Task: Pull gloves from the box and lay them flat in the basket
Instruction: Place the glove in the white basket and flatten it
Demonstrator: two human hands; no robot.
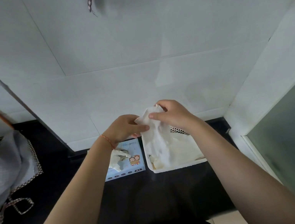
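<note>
Head view: the glove [156, 137] hangs crumpled above the basket [179, 166], pinched at its cuff by my left hand [124, 128] and right hand [172, 115]. I should spread it before lowering. The box [130, 163] sits just beside the basket.

The hanging glove [158, 139] hides part of the basket [179, 166] floor; beside the basket, small print on the box [133, 170] is unreadable, its far end behind the left hand [124, 128]
</note>
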